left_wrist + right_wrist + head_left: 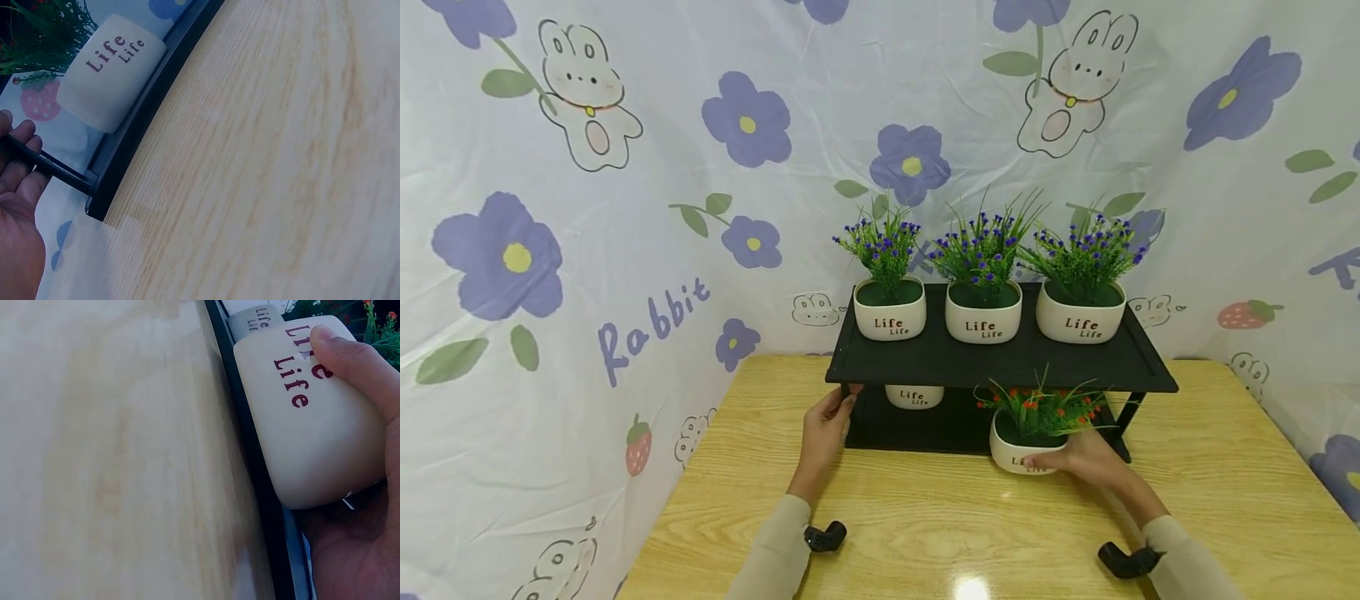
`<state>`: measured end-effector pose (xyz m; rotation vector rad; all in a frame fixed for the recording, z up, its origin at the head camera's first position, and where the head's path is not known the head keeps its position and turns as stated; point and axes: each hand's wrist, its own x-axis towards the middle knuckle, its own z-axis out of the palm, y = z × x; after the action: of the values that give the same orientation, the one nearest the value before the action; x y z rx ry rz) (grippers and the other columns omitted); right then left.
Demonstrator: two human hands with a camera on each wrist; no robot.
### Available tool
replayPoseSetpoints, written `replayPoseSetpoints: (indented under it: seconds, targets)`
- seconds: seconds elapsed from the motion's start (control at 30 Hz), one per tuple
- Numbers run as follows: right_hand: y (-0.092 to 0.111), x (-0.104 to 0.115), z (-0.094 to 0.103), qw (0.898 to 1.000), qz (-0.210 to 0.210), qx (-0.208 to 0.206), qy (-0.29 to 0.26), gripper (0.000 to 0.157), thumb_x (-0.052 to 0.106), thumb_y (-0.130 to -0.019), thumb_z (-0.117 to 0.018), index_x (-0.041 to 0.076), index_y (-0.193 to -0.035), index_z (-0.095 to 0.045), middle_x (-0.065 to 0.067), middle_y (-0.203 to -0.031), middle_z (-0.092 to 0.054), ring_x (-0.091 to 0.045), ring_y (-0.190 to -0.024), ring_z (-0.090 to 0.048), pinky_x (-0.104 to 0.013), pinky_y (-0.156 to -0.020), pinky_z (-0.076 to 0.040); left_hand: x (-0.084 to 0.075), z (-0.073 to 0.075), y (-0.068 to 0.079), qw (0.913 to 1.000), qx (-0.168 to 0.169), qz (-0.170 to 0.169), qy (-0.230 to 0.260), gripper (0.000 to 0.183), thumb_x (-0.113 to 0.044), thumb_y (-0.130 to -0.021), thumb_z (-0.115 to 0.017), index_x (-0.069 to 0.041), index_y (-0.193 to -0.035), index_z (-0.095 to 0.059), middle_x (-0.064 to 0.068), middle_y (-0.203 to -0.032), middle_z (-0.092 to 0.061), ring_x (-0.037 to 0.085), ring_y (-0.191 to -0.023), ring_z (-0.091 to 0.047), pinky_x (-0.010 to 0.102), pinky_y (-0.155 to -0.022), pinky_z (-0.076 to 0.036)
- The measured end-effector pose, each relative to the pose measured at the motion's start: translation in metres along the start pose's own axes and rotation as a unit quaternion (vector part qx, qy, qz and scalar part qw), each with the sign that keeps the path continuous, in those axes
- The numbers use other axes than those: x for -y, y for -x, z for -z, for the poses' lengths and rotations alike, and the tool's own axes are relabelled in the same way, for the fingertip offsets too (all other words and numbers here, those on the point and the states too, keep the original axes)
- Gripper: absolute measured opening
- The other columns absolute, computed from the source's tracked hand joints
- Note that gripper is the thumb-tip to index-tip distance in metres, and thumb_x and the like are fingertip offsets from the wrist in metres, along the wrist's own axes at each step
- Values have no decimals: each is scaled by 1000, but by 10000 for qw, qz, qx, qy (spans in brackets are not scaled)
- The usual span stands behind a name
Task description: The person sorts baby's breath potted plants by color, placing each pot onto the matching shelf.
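My right hand [1088, 458] grips a white flowerpot [1009, 446] of red flowers and grass, its thumb across the "Life" lettering. The pot is at the front edge of the lower shelf of a black two-tier rack [925, 367]. In the right wrist view the held pot [312, 444] overlaps the shelf edge. At the rack's left side, my left hand [826, 425] holds the thin black post [65, 173], with fingers behind it. Another white pot [914, 397] stands on the lower shelf near that hand; its plant is hidden under the top shelf in the head view.
Three white pots with purple flowers, a left pot [891, 321], a middle pot [983, 323] and a right pot [1081, 323], line the top shelf. The rack stands on a wooden table [940, 525]. Behind hangs a printed cloth [820, 192] with rabbits and flowers.
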<state>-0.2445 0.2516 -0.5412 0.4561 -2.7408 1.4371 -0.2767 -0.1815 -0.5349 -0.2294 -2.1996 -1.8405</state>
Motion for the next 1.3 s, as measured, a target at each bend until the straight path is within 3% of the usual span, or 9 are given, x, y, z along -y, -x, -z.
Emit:
replayPoseSetpoints:
  seconds: [0.2,0.33,0.43,0.57,0.83,0.97,1.1,1.2,1.3]
  targets:
    - [-16,-8,2,9994,121,75,-319,104,35,-74,-87,24,-154,-21,-11,-153,-34,-38,-135,-42,-62,-106,-37,-17,2,4,9997,102,-15,-200,28,-17,-100,-58,-12,-127,-67,26,-89,-64,42,-66,-49,21,-58,-43]
    - [-22,-8,5,9995,-207,210,-78,102,41,-77,-83,17,-155,-21,-17,-155,-30,-43,-137,-40,-63,-105,-39,-19,3,4,9997,128,-41,-190,30,-17,-100,-58,-9,-128,-66,25,-98,-68,35,-70,-56,20,-63,-46]
    - [-28,-8,7,9982,-486,320,131,106,47,-78,-81,13,-156,-18,-21,-157,-27,-46,-138,-37,-64,-105,-38,-18,3,4,9998,139,-46,-169,29,-16,-100,-58,-11,-128,-66,18,-116,-70,27,-93,-67,19,-79,-51]
    - [-37,-8,11,9943,-873,537,288,110,55,-77,-78,7,-157,-17,-26,-157,-25,-48,-139,-34,-62,-105,-40,-18,3,3,9997,183,-28,-128,28,-17,-100,-58,-16,-127,-66,13,-128,-66,31,-117,-62,23,-94,-51]
    - [-58,-14,10,9927,-1020,633,-60,114,55,-78,-77,14,-159,-7,-22,-163,-11,-49,-145,-23,-67,-108,-32,5,0,-1,9999,29,-99,-129,27,-26,-100,-58,-25,-126,-67,10,-127,-67,38,-112,-62,19,-89,-50]
    - [-67,-18,9,9953,-750,443,-423,114,48,-78,-80,26,-159,-3,-14,-165,-5,-45,-149,-14,-69,-112,-23,-10,1,2,9998,116,-125,-96,28,-17,-100,-58,-16,-127,-66,12,-128,-67,36,-119,-60,20,-94,-50]
    - [-74,-20,9,9953,-575,328,-704,103,43,-78,-82,29,-156,-16,-10,-163,-16,-41,-148,-21,-68,-113,-23,-15,2,2,9997,157,-127,-124,28,-15,-100,-58,-15,-127,-66,13,-126,-67,38,-117,-61,18,-91,-51]
    - [-78,-22,11,9946,-581,352,-791,91,42,-80,-81,26,-153,-29,-9,-159,-29,-40,-143,-32,-65,-112,-28,-16,2,2,9998,141,-89,-77,28,-16,-100,-58,-16,-126,-67,15,-117,-70,34,-92,-66,18,-78,-51]
    - [-81,-24,12,9932,-591,423,-914,81,40,-81,-80,25,-149,-39,-7,-154,-39,-39,-139,-40,-64,-112,-30,-14,1,2,9999,145,-56,36,27,-16,-100,-57,-16,-126,-67,28,-94,-66,20,-61,-54,19,-59,-45]
